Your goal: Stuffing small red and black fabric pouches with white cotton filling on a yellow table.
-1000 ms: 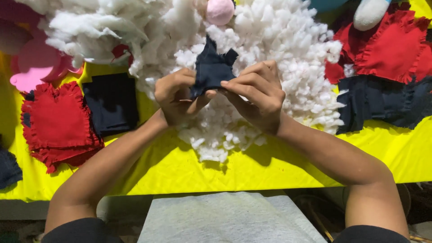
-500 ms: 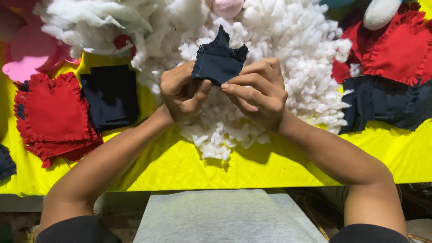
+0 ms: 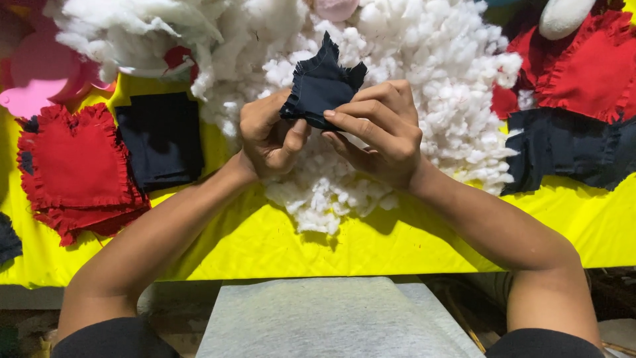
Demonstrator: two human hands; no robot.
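Lifted slightly | frilled navy cloth piece (image 3: 322,83) | fluffy white stuffing (image 3: 424,99) beneath

A big pile of white stuffing (image 3: 424,99) is heaped on the yellow tabletop (image 3: 371,245). Red frilly cloth pieces (image 3: 76,166) are stacked at the left, just beside a dark square cloth (image 3: 159,139). More red cloth (image 3: 589,66) and dark cloth (image 3: 570,149) are seen at the right. Pink shapes (image 3: 40,73) are seen at the far left.
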